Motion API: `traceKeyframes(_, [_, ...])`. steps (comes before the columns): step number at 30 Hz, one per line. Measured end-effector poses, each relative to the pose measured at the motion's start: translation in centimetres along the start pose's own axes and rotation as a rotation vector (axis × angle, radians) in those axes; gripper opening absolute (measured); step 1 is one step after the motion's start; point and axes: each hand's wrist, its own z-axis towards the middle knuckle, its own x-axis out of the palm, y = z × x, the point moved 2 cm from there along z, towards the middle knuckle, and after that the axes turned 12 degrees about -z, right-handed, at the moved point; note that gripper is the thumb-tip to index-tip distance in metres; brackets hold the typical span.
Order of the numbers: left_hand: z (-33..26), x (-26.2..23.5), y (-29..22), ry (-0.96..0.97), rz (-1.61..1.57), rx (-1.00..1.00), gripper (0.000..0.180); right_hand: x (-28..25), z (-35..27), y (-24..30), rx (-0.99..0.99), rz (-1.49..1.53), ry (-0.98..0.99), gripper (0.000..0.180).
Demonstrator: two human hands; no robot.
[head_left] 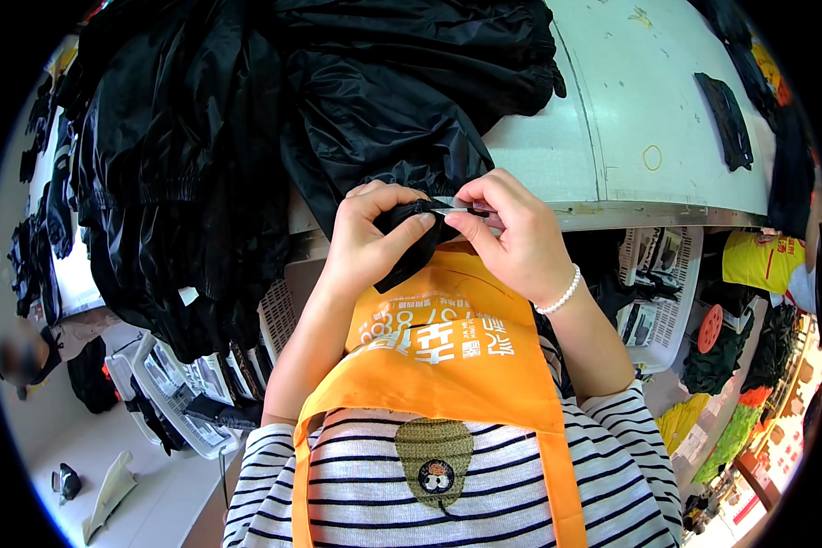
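A shiny black garment (374, 110) with a gathered elastic edge hangs over the near edge of the table. My left hand (374, 228) is closed on a fold of that edge, thumb and fingers pinching it. My right hand (511, 224), with a white bead bracelet at the wrist, is closed round a slim silver metal tool (450, 210). The tool points left and meets the fabric beside my left thumb. Its handle is mostly covered by my fingers, so I cannot tell its exact kind.
More black garments (183, 164) are heaped at the left, drooping over the edge. The pale table (630, 119) extends to the right, with a folded dark piece (726, 121) on it. White baskets (187, 402) stand below at left, another basket (667, 310) at right. A person (27, 352) is at far left.
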Motion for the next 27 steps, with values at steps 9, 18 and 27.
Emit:
traceKeyframes(9, [0.1, 0.2, 0.1, -0.037, -0.052, -0.029, 0.019, 0.4, -0.1, -0.8, 0.02, 0.14, 0.015, 0.023])
traceKeyframes(18, [0.2, 0.4, 0.1, 0.006, 0.028, 0.025, 0.02, 0.9, 0.2, -0.7, 0.016, 0.114, 0.042, 0.022])
traceKeyframes(27, [0.2, 0.4, 0.3, 0.001, 0.021, 0.011, 0.021, 1.3, 0.0, -1.5, 0.081, 0.248, 0.053, 0.02])
